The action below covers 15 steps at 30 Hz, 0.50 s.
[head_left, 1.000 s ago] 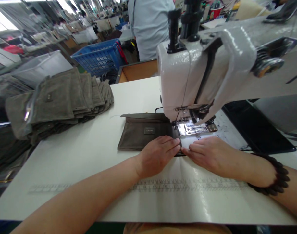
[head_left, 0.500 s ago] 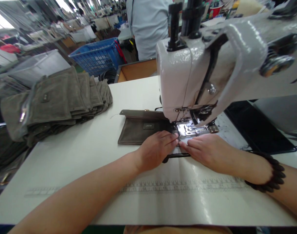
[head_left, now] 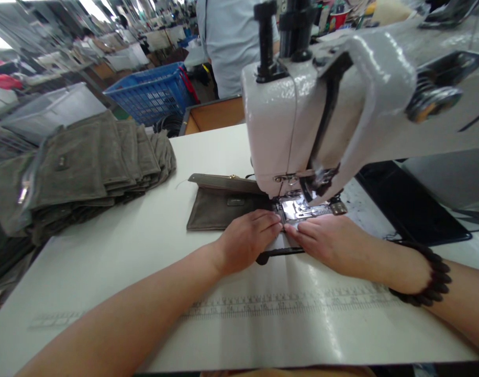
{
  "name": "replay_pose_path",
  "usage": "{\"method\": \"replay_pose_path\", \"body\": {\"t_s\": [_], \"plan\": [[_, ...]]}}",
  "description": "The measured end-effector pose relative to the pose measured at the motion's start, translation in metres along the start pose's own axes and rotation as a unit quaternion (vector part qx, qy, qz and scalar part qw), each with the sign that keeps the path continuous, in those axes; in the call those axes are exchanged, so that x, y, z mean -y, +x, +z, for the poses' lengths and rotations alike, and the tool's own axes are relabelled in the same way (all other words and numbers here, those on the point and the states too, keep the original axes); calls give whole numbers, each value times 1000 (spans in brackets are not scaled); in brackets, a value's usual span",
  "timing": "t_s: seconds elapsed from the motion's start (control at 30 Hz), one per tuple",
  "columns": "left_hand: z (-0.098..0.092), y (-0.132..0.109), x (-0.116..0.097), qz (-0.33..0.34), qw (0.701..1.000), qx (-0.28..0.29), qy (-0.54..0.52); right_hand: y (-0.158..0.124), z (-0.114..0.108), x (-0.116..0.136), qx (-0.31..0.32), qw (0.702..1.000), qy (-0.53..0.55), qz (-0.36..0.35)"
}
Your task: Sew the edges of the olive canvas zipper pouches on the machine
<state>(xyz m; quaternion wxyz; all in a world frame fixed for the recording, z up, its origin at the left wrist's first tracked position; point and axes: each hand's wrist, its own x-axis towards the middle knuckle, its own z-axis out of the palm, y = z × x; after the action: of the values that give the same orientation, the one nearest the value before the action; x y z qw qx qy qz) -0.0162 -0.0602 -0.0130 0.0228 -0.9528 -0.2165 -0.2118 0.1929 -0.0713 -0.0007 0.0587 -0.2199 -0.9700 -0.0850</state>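
A dark olive fabric pouch [head_left: 215,207] with a small label lies on the table, its right end at the needle area of the sewing machine [head_left: 270,125]. My left hand [head_left: 249,238] rests flat over the pouch's lower right part, fingers stretched toward the presser foot and open. Opposite it, my right hand [head_left: 325,238] lies on the machine bed, fingers extended leftward and open, tips by the pouch's right edge. The two hands' fingertips almost meet. Both thumbs are mostly hidden. The metal needle plate [head_left: 298,207] shines just beyond the fingers.
A pile of olive fabric pieces [head_left: 86,162] lies at the table's left. A printed ruler scale [head_left: 263,306] runs across the front. Farther off are a blue crate [head_left: 148,91], a wooden box [head_left: 213,115] and a standing person [head_left: 227,47]. A black panel [head_left: 412,204] lies at right.
The whole view has shifted slightly, so the machine, pile and hands appear a little farther left. Both hands keep nearly the same pose at the pouch.
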Motion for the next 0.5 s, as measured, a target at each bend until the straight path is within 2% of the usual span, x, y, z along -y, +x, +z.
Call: {"method": "replay_pose_path", "body": {"t_s": [0.27, 0.5], "plan": [[1, 5, 11, -4, 999, 32, 33, 1, 5, 1, -17, 999, -30, 29], [4, 9, 18, -23, 999, -4, 38, 1, 4, 2, -26, 999, -11, 43]]}}
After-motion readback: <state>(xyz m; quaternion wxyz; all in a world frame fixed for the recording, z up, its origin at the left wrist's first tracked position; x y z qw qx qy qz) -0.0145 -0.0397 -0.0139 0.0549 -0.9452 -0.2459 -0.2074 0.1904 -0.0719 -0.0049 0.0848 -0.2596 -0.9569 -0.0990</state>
